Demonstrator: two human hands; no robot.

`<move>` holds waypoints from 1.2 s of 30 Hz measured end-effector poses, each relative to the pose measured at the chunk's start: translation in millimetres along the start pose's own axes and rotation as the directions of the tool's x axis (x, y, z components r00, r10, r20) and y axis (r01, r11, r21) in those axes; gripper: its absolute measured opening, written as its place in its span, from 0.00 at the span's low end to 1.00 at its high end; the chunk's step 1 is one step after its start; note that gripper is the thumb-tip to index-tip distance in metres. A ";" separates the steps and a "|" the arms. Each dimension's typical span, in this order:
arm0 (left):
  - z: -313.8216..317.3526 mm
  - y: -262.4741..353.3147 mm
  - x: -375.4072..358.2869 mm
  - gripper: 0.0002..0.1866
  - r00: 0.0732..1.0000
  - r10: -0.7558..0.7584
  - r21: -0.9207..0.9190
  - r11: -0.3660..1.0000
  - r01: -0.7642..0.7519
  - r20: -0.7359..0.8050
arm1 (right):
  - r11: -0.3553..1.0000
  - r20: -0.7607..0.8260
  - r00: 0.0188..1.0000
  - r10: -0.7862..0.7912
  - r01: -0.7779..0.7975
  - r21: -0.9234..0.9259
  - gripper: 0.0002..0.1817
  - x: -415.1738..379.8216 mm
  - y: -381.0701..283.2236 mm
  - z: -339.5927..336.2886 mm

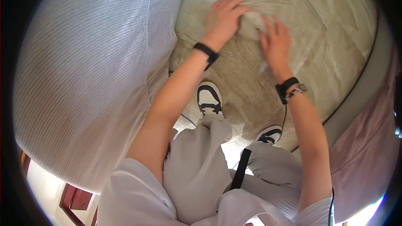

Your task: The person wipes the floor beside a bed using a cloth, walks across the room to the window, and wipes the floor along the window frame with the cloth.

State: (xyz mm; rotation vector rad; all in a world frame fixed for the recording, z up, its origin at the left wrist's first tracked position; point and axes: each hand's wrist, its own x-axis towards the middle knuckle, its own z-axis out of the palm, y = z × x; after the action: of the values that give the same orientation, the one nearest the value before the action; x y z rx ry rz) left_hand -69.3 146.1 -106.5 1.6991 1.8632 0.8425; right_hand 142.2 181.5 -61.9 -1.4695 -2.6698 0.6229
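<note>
Touching pale cloth [254, 19], marbled floor [335, 29], ribbed cover [92, 67]

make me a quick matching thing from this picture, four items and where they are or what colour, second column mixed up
1. pale cloth
2. shoes
3. wrist bands
4. ribbed fabric

A. black and white
B. along the left side of the view
C. by the left hand and right hand
D. around the wrists

Pairs: 1-C, 2-A, 3-D, 4-B
</note>
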 end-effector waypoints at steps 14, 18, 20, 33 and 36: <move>-57.0 25.7 -128.9 0.23 0.939 -0.322 0.130 0.943 0.307 0.117 | 0.946 0.223 0.934 -0.280 0.228 0.231 0.32 -49.4 -59.6 3.1; -12.0 56.5 -51.7 0.22 0.982 -0.157 0.039 0.987 0.154 0.109 | 0.979 0.141 0.980 -0.143 0.119 0.163 0.31 -32.6 14.9 -28.7; 15.4 87.5 -31.1 0.20 0.979 -0.110 -0.014 0.993 0.114 0.174 | 0.984 0.119 0.984 -0.132 0.116 0.139 0.32 -36.6 64.4 -57.8; 103.4 263.7 -85.7 0.22 0.499 0.342 -0.371 0.927 -0.044 0.796 | 0.984 0.469 0.865 -0.177 0.167 0.064 0.27 -253.2 187.9 -178.5; 125.6 279.4 -54.9 0.23 0.678 0.294 -0.351 0.935 -0.057 0.673 | 0.983 0.379 0.909 -0.173 0.184 0.009 0.30 -223.3 229.9 -189.5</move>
State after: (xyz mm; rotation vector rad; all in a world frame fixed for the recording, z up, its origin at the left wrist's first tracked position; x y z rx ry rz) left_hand 220.7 118.3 2.9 1.6839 0.9830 0.3873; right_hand 491.7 170.4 66.2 -1.1899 -3.0624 0.9453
